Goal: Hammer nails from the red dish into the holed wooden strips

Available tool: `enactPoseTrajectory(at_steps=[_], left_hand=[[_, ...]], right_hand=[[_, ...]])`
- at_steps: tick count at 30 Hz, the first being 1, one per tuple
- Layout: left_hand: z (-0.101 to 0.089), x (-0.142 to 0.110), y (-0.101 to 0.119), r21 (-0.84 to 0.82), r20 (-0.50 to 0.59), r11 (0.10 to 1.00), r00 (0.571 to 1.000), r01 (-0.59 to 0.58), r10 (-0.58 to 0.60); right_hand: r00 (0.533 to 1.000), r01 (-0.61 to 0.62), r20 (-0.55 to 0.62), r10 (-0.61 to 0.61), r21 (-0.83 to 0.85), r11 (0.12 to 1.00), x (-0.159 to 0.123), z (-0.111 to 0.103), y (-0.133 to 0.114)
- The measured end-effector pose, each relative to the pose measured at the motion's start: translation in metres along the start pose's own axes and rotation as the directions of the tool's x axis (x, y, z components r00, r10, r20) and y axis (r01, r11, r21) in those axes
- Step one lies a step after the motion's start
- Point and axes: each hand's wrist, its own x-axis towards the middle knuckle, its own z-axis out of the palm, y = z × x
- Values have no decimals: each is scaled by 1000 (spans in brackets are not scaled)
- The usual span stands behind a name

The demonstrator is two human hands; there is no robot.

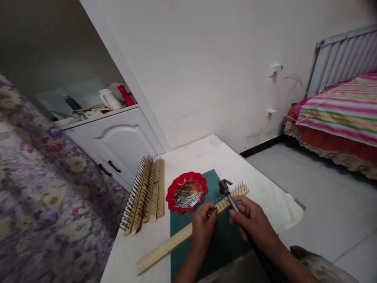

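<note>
A long pale wooden strip lies slanted across a green mat, with a row of nails standing in its far end. My left hand is pinched closed over the strip, its fingertips on a nail I can barely make out. My right hand grips the handle of a small hammer, whose dark head hovers just above the nailed end of the strip.
A red scalloped dish of loose nails sits left of the mat. Several finished nailed strips are stacked further left on the white table. A white cupboard, a flowered cover, a wall and a striped bed surround the table.
</note>
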Motion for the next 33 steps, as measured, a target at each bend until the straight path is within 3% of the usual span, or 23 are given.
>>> enactPoseTrajectory(at_steps=[10, 17, 25, 33], left_hand=[[4, 3, -6, 50, -46, 999, 999, -9, 11], [7, 3, -14, 58, -57, 998, 998, -15, 19], [5, 1, -8, 37, -68, 999, 998, -12, 15], [-2, -1, -3, 77, -13, 997, 1000, -10, 11]], right_hand=[[986, -72, 140, 87, -103, 992, -9, 9, -2], [985, -83, 132, 111, -196, 977, -11, 13, -4], [989, -16, 140, 41, -179, 984, -14, 13, -7], [989, -57, 130, 70, -105, 993, -12, 8, -8]])
